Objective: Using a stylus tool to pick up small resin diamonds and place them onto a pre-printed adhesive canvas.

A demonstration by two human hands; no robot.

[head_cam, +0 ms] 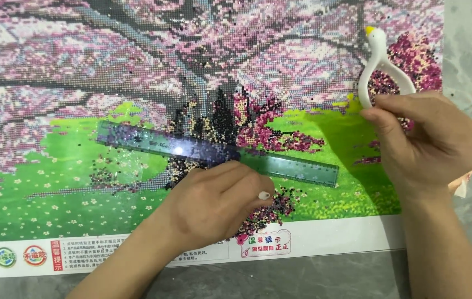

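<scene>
Head view: left hand (214, 202) pressed flat on clear ruler (219, 152), long axis slanting down to the right across bead canvas (53, 155); right hand (432, 141) up-right, well apart, pinching white tweezers (380, 63).

One canvas (136, 66), one clear ruler (297, 165), one white tweezers (378, 61), two hands (214, 202).
</scene>
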